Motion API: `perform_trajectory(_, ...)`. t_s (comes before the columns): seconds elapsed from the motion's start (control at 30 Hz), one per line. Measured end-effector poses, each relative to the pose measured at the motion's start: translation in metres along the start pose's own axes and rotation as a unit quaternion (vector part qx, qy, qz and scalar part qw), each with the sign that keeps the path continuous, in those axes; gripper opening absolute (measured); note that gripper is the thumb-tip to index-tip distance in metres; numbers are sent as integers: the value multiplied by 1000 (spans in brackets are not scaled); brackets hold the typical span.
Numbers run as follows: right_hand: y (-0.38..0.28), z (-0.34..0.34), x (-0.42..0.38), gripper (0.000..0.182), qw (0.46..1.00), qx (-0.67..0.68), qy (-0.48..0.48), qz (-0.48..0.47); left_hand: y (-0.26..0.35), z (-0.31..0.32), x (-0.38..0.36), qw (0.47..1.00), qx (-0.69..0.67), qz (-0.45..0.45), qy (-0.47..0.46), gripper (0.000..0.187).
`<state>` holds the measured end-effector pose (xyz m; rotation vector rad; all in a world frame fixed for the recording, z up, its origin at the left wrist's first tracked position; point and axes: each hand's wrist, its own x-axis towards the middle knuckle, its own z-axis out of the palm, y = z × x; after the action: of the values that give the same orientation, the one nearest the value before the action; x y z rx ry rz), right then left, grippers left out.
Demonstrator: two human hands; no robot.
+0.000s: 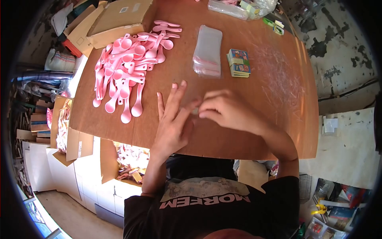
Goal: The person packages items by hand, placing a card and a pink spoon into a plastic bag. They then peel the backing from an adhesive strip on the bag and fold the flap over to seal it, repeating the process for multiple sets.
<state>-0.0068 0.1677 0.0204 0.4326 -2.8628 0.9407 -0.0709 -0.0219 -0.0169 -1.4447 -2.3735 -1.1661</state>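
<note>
My left hand is over the brown table, fingers stretched out and apart. Beside it, my right hand has its fingers pinched together close to the left index finger. A small pale bit shows at the pinch, too small to name. Left of my hands lies a heap of pink plastic measuring spoons. Beyond the hands are a stack of clear plastic bags and a banded stack of small colourful printed cards.
A cardboard box stands at the far left of the table. Scattered clear plastic film lies at the right. Green-handled scissors and plastic packs are at the back. An open carton of wrapped items stands below the near edge.
</note>
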Motion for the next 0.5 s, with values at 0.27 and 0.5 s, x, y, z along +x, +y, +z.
perform_trajectory(0.27, 41, -35, -19, 13, 974, 4, 125, 190, -21, 10, -11, 965, -259, -42, -10, 17)
perform_trajectory(0.5, 111, -26, -43, 12, 900, -339, 243, 125, -24, 14, -10, 863, -447, -225, 63, 27)
